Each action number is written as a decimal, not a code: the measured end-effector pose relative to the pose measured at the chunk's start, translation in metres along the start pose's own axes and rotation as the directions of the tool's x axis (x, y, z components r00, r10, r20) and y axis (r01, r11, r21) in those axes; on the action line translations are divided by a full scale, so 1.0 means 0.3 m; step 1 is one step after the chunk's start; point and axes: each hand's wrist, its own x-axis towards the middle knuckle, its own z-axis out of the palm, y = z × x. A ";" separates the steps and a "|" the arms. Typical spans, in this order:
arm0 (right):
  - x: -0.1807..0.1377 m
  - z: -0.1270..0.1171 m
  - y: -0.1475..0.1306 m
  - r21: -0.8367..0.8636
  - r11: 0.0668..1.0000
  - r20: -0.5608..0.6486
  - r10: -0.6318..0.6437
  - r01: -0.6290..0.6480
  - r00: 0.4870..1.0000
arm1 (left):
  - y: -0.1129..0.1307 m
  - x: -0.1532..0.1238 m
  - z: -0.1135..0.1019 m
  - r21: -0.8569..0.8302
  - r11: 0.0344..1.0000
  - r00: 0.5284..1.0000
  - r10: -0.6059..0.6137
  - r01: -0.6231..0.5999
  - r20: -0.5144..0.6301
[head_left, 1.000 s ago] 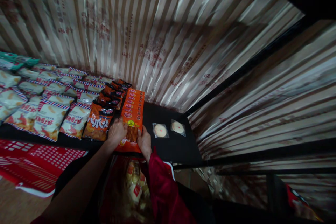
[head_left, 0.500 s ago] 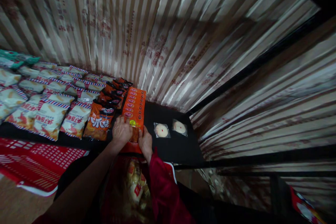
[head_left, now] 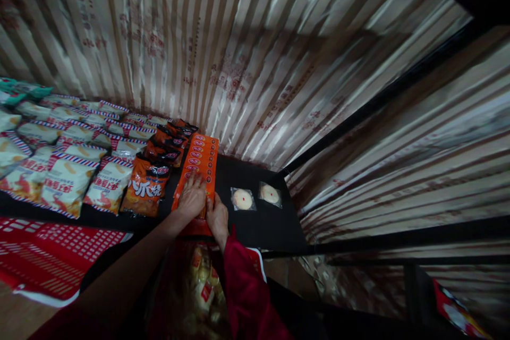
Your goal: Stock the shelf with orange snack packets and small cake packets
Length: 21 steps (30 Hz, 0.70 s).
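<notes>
Several flat orange snack packets (head_left: 204, 154) lie overlapped in a row on a black shelf (head_left: 255, 228). My left hand (head_left: 192, 197) is spread flat over the front packets, palm down. Against their right edge, my right hand (head_left: 217, 218) grips the front packet, its thumb near the packet's face and its other fingers partly hidden. To the left stands a row of orange-and-black snack bags (head_left: 146, 186). Two round pale cakes in clear wrappers, a nearer one (head_left: 243, 199) and a farther one (head_left: 270, 194), lie to the right.
White snack bags (head_left: 69, 183) with striped edges fill the left of the shelf, with green bags (head_left: 24, 90) beyond. A red basket (head_left: 51, 260) sits below. Gold-wrapped items (head_left: 205, 287) are under my arms. Striped sheeting (head_left: 239, 64) and a dark frame bar (head_left: 378, 95) close the back and right.
My left hand has gone from bent fingers at the packets' left side to lying flat across them, slightly farther up. My right hand stays at the right edge. The view has shifted slightly.
</notes>
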 end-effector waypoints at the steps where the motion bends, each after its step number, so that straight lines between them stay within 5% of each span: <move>1: 0.000 -0.001 -0.001 -0.003 1.000 0.004 0.003 -0.003 1.000 | -0.003 0.003 0.004 -0.008 1.000 1.000 0.003 -0.003 -0.002; 21: -0.019 -0.028 -0.021 -0.174 0.984 0.047 0.033 -0.025 0.998 | -0.012 0.004 0.035 0.014 1.000 0.999 0.016 -0.016 0.035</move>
